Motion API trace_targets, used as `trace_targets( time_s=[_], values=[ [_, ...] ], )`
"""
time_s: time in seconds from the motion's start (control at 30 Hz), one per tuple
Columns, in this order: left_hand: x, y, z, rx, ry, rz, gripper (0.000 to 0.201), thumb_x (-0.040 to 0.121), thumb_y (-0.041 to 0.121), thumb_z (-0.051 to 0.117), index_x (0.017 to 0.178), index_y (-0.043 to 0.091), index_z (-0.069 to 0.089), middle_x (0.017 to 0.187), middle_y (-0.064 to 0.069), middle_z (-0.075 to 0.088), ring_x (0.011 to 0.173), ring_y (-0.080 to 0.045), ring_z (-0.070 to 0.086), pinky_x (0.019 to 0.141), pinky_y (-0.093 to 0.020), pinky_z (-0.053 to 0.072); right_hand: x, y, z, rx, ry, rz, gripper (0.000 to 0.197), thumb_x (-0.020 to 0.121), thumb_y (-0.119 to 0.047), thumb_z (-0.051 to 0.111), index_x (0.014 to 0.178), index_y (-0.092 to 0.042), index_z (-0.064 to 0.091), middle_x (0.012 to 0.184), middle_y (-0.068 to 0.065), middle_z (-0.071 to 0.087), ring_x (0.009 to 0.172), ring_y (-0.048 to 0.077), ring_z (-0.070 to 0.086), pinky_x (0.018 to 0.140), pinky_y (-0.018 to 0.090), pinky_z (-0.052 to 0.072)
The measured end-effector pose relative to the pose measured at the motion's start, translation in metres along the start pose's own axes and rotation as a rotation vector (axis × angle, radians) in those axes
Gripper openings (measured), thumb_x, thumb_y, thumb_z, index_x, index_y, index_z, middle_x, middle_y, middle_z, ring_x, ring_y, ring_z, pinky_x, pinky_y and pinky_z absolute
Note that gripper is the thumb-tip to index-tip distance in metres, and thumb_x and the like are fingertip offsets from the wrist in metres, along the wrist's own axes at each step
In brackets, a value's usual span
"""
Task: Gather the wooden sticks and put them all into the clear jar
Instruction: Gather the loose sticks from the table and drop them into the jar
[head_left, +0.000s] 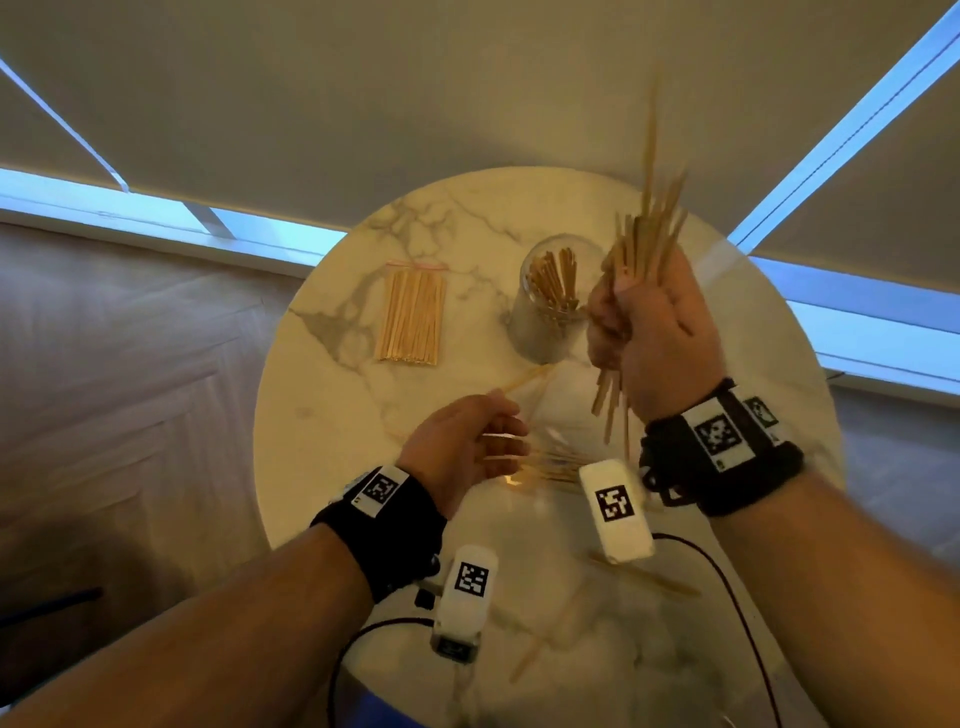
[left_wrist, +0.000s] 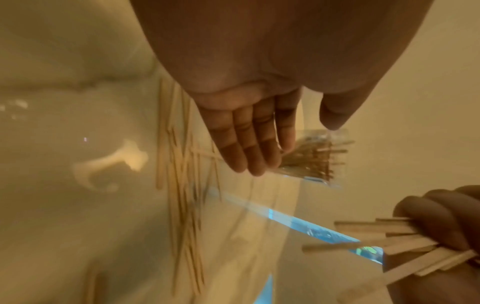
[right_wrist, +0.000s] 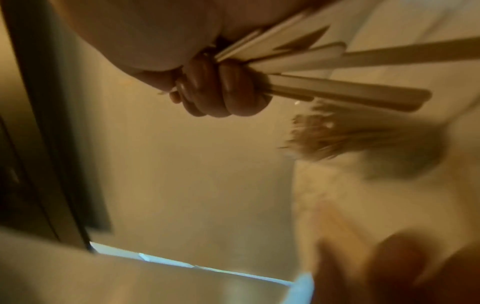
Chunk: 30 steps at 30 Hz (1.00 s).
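The clear jar (head_left: 550, 304) stands at the middle of the round marble table (head_left: 332, 457) with several wooden sticks upright inside; the right wrist view shows the jar (right_wrist: 369, 142) blurred. My right hand (head_left: 649, 322) grips a thick bundle of sticks (head_left: 647, 244) upright, just right of the jar and above the table. Its fingers (right_wrist: 221, 92) curl round the bundle (right_wrist: 337, 55). My left hand (head_left: 478, 441) hovers over loose sticks (head_left: 550, 462) on the table. The left fingers (left_wrist: 249, 144) are straight and hold nothing, with the loose sticks (left_wrist: 182, 185) spread to one side of them.
A sealed clear bag of sticks (head_left: 413, 317) lies left of the jar, and the bag (left_wrist: 311, 160) shows past my left fingertips. Single sticks (head_left: 644, 574) lie near the table's front edge. Dark cables (head_left: 727, 582) run across the near side. Wooden floor lies on the left.
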<state>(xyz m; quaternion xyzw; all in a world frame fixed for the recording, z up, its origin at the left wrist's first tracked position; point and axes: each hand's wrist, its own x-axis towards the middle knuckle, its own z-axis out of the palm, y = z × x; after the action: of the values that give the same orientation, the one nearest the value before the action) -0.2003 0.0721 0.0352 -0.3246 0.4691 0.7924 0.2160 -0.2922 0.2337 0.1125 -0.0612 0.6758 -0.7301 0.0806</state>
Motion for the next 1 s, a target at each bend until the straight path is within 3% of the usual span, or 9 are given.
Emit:
trace_targets(
  time_s=[0.1,0.2,0.33,0.47,0.73,0.8,0.87,0.93,1.0],
  values=[
    [-0.01,0.014,0.03,-0.116,-0.184,-0.168,0.055,0.101,0.049,0.049,0.126,0.003,0.065,0.122,-0.018,0.072,0.111,-0.034,0.068,0.091,-0.046,0.055,0.005,-0.039,0.004,0.36,-0.01,-0.003,0.019,0.101,-0.015,0.032,0.1,-0.015,0.051,0.062,0.001,0.033,0.046,0.015,0.022,0.049,0.029,0.016],
    [-0.023,0.028,0.051,-0.257,-0.316,-0.23,0.067,0.1,0.054,0.043,0.138,0.002,0.058,0.135,-0.02,0.066,0.117,-0.037,0.064,0.092,-0.046,0.053,0.004,-0.063,0.008,0.523,-0.057,-0.072,0.029,0.11,-0.028,0.027,0.097,-0.018,0.052,0.059,-0.002,0.029,0.042,0.011,0.022,0.048,0.025,0.017],
    [-0.034,0.04,0.073,-0.383,-0.397,-0.228,0.06,0.101,0.056,0.041,0.119,0.005,0.067,0.121,-0.02,0.068,0.103,-0.035,0.068,0.091,-0.046,0.052,0.002,-0.076,0.015,0.54,-0.028,-0.17,0.028,0.102,-0.042,0.042,0.085,-0.02,0.044,0.057,-0.002,0.027,0.041,0.011,0.021,0.046,0.022,0.02],
    [-0.034,0.051,0.086,-0.38,-0.378,-0.241,0.05,0.099,0.051,0.047,0.101,0.006,0.069,0.093,-0.014,0.064,0.072,-0.024,0.063,0.067,-0.032,0.051,0.0,-0.066,0.014,0.521,-0.068,-0.263,0.023,0.098,-0.037,0.05,0.087,-0.017,0.044,0.061,0.003,0.034,0.04,0.013,0.033,0.049,0.026,0.031],
    [-0.021,0.054,0.086,-0.356,-0.358,-0.115,0.022,0.089,0.025,0.054,0.088,0.009,0.069,0.08,-0.007,0.064,0.068,-0.018,0.058,0.068,-0.028,0.051,-0.009,-0.05,0.006,0.328,-0.158,-0.229,0.018,0.103,-0.017,0.044,0.085,-0.012,0.047,0.065,0.011,0.043,0.049,0.027,0.046,0.053,0.038,0.041],
    [-0.014,0.049,0.084,-0.384,-0.328,-0.105,0.023,0.091,0.024,0.054,0.083,0.01,0.071,0.085,-0.009,0.065,0.075,-0.02,0.061,0.074,-0.031,0.05,-0.01,-0.044,0.006,0.244,-0.169,-0.209,0.018,0.103,-0.017,0.052,0.086,-0.01,0.049,0.065,0.012,0.045,0.05,0.031,0.049,0.053,0.042,0.043],
    [-0.007,0.044,0.081,-0.433,-0.325,-0.092,0.017,0.082,0.026,0.068,0.089,0.01,0.07,0.105,-0.016,0.063,0.096,-0.028,0.062,0.095,-0.037,0.05,-0.012,-0.036,0.009,0.168,-0.168,-0.172,0.018,0.099,-0.023,0.057,0.085,-0.012,0.054,0.065,0.011,0.049,0.053,0.033,0.054,0.056,0.045,0.047],
    [0.001,0.035,0.075,-0.47,-0.334,-0.051,0.055,0.069,0.031,0.082,0.117,0.016,0.061,0.129,-0.02,0.054,0.122,-0.034,0.052,0.118,-0.046,0.033,-0.015,-0.026,0.013,0.065,-0.168,-0.13,0.024,0.096,-0.034,0.061,0.08,-0.016,0.057,0.063,0.007,0.055,0.056,0.033,0.057,0.06,0.043,0.049],
    [0.004,0.031,0.071,-0.463,-0.325,-0.035,0.071,0.071,0.034,0.08,0.135,0.016,0.056,0.139,-0.023,0.053,0.134,-0.035,0.049,0.124,-0.046,0.026,-0.018,-0.017,0.016,-0.006,-0.169,-0.101,0.031,0.091,-0.046,0.066,0.077,-0.019,0.06,0.062,0.007,0.06,0.059,0.031,0.06,0.063,0.04,0.05]
  ],
)
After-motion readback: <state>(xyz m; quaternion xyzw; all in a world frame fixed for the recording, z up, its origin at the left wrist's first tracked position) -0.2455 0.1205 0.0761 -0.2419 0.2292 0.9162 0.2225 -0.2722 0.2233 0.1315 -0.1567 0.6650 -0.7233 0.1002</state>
